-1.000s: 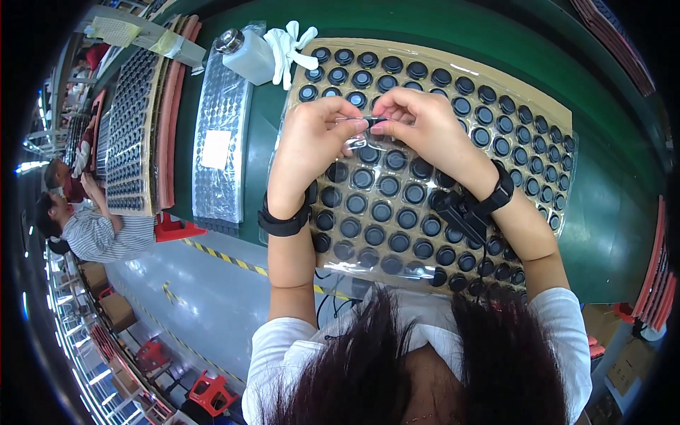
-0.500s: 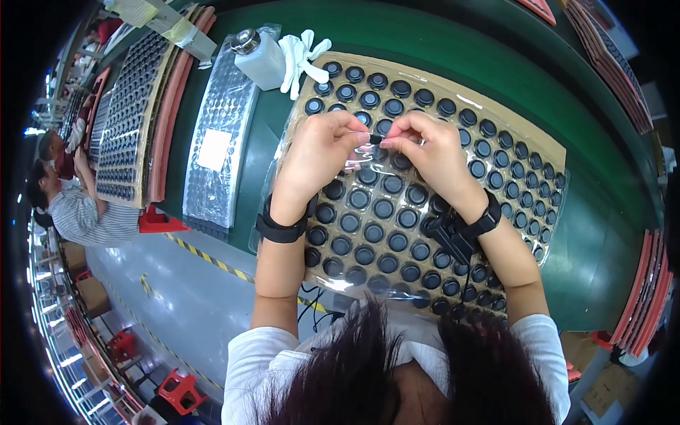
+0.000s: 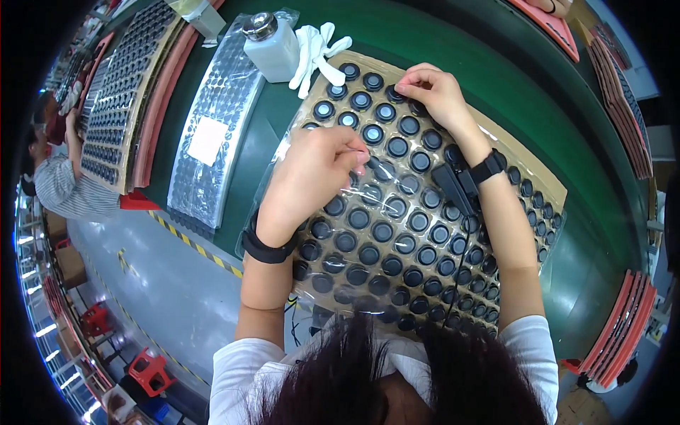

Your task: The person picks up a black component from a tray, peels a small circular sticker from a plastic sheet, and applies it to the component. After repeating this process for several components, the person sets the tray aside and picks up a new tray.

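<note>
A brown tray with rows of black round parts with grey tops lies on the green table before me. Clear plastic film covers its nearer part. My left hand hovers over the tray's left half, thumb and fingers pinched together near the film's far edge. Whatever is between them is too small to make out. Toward the far edge, my right hand has its thumb and fingertips closed at the rim of a black round part in the tray. Both wrists wear black bands; a small black device hangs by the right one.
White gloves and a metal-topped bottle stand beyond the tray's left corner. Left of it lies a bubble-wrapped pack, then stacked trays. A person in stripes sits far left. Red-edged stacks are at right.
My hands, together over a small black part before, are now apart. The right has moved away toward the tray's far edge; the left has stayed low over the tray. The view has shifted slightly.
</note>
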Motion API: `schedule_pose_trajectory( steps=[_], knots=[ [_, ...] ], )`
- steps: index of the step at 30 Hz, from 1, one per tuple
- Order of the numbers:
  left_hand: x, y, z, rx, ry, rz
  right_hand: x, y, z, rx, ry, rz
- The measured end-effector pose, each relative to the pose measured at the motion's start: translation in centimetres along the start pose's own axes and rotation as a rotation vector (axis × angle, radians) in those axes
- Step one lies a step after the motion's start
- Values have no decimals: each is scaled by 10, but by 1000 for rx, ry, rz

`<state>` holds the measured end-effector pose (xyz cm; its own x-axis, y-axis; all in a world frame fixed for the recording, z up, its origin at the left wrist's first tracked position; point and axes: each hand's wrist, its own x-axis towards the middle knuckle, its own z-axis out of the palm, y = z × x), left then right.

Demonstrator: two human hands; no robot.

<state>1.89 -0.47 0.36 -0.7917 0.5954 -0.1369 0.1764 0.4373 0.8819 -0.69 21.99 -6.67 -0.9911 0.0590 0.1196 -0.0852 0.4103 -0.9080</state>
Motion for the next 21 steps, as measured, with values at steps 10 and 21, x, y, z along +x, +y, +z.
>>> schedule_pose_trajectory(
  steps=[10, 21],
  knots=[
    [0, 4, 0, 41, 25, 14, 1, 10, -1, 24, -2, 24],
    [1, 0, 2, 43, 33, 43, 0, 8, -1, 13, -2, 20]
  ],
)
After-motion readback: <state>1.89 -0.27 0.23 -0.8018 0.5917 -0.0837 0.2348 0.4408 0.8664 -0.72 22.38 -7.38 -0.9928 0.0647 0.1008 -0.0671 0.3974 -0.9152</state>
